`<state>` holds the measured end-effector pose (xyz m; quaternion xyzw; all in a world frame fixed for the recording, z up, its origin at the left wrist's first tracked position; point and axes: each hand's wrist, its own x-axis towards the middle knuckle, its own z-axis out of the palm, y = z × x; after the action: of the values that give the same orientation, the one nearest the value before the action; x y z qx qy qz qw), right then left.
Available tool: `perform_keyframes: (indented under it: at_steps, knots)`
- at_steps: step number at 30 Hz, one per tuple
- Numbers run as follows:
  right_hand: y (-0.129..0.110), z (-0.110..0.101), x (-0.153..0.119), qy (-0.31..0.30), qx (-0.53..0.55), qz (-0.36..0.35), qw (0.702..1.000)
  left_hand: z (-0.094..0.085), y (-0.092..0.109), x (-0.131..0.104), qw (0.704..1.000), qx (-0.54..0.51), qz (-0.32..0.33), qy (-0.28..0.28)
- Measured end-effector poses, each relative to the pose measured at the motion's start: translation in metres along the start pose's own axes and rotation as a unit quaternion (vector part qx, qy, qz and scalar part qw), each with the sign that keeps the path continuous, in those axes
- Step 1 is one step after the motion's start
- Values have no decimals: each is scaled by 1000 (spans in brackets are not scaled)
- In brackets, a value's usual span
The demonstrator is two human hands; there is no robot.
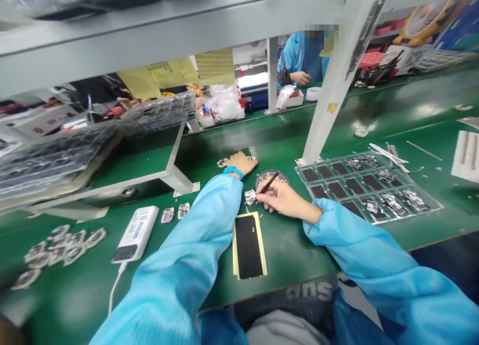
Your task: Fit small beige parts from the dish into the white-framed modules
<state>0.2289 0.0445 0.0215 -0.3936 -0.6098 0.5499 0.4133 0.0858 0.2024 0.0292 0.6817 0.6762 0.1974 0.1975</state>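
My left hand [242, 163], with a blue wristband, reaches over small white-and-metal parts [222, 162] on the green table; its fingertips are partly hidden and what they touch is unclear. My right hand [279, 198] is closed on dark tweezers [270, 182], beside a small white part [250, 197] lying on the table. Behind the tweezers is a round dish [282, 177] of small pieces. Nearer to me lies a black sheet on yellow backing [248, 248], with a tiny light piece on it.
A clear tray [430, 205] with black pads and parts stands right. A white device [140, 230] with a cable and several loose round parts [58, 250] lie left. Shelf posts [325, 90] rise behind the hands. Another person [295, 56] sits across.
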Motion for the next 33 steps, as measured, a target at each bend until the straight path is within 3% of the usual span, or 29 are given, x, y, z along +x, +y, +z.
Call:
perform_keyframes:
  at_steps: [3, 7, 8, 10, 11, 13, 21, 28, 33]
  knots:
    - [5, 10, -3, 4, 11, -19, 1000, -21, -14, -27, 994, -100, 13, -39]
    - [10, 15, -7, -1, -48, -33, 998, -47, -40, -100, 968, -226, 36, -101]
    - [12, 16, -8, 0, -68, -35, 997, -52, -48, -120, 955, -268, 43, -122]
    - [16, 16, -8, 0, -97, -33, 995, -57, -61, -155, 875, -435, 45, -207]
    - [17, 15, -8, -1, -104, -29, 994, -57, -67, -168, 850, -470, 38, -236]
    - [21, 15, -8, -4, -112, -21, 993, -53, -76, -185, 831, -488, 30, -265]
    - [21, 14, -8, 7, -115, -6, 993, -23, -83, -194, 899, -394, 30, -189]
    - [26, 13, -7, 12, -95, 9, 995, -24, -83, -194, 908, -380, 23, -176]
    - [13, 15, -10, 26, -14, 13, 999, -22, -83, -193, 894, -413, 18, -174]
